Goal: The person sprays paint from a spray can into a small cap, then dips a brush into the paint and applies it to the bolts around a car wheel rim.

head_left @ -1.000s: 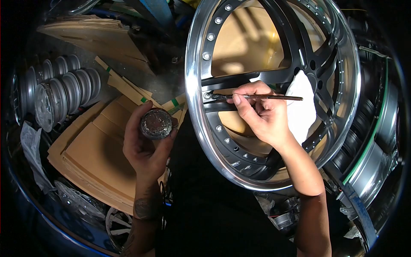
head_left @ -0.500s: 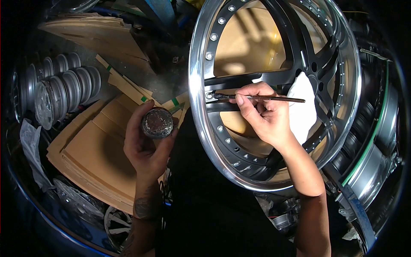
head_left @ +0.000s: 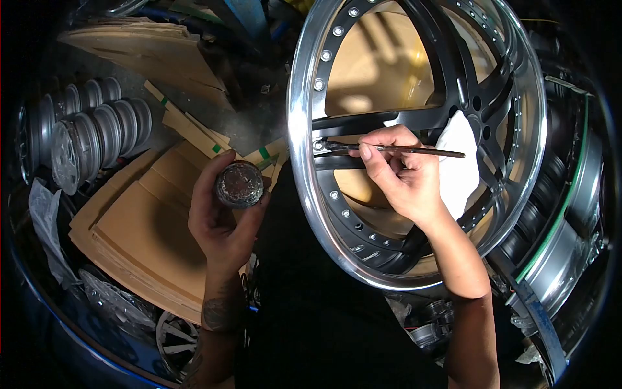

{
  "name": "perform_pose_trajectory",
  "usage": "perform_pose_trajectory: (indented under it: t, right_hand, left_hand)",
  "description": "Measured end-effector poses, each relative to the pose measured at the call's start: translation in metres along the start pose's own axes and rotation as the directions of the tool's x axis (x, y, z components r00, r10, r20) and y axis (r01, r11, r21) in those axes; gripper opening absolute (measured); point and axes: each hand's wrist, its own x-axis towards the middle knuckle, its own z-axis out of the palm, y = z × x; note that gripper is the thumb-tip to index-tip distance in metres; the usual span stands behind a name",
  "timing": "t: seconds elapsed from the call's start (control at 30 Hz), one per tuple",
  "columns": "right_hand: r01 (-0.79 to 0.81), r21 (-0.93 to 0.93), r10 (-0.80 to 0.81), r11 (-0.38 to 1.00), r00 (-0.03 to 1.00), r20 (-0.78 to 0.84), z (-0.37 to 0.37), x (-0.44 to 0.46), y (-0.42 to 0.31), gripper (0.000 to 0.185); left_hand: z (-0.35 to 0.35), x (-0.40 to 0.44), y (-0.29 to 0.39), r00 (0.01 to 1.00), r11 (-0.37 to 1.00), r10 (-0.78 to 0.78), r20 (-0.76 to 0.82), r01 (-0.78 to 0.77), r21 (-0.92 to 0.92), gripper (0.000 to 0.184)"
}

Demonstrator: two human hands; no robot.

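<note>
My right hand point(head_left: 405, 170) pinches a thin paintbrush point(head_left: 431, 152) by its handle, the bristle end pointing left. The tip meets a spoke end beside a bolt on a large wheel rim point(head_left: 299, 142) with a polished lip and black spokes. A white cloth point(head_left: 459, 172) sits behind that hand against the spokes; whether the hand holds part of it is hidden. Over on the left, my left hand point(head_left: 220, 220) wraps round a small round jar point(head_left: 239, 185) with a dark, smeared top. Paint or another content cannot be made out.
Flattened cardboard point(head_left: 152, 220) lies on the left below a cluster of silver wheel barrels point(head_left: 103, 129). More cardboard point(head_left: 142, 48) is stacked at the back left. On the right stand other rims point(head_left: 564, 253), with a blue strap point(head_left: 543, 324) near them. Brown cardboard point(head_left: 376, 65) shows behind the spokes.
The brush tip stays by the same bolt, with hardly any shift of my right hand. The wheel appears very slightly further right. My left hand keeps the jar in place.
</note>
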Motion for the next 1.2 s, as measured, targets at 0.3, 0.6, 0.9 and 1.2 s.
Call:
perform_pose_trajectory:
  t: [0.3,0.6,0.9,1.2]
  right_hand:
    - [0.031,-0.04,-0.03,0.999,0.999,0.011,-0.005,0.001,-0.001,0.007]
    - [-0.046,-0.007,0.047,0.999,0.996,0.075,-0.005,-0.001,-0.001,0.01]
    - [-0.045,-0.093,0.056,0.995,0.992,0.11,-0.008,-0.001,0.0,0.012]
    - [0.038,-0.084,-0.034,0.996,0.998,0.048,-0.006,0.002,0.004,0.009]
  left_hand:
    - [-0.001,0.001,-0.004,1.0,1.0,0.019,-0.006,-0.019,0.011,0.067]
    - [-0.003,-0.001,-0.008,1.0,1.0,-0.001,-0.018,0.001,0.019,0.066]
    - [0.0,-0.002,-0.008,1.0,1.0,-0.001,-0.011,0.001,-0.005,0.066]
    - [0.001,-0.001,-0.012,0.997,0.996,0.071,-0.019,-0.07,0.048,0.067]
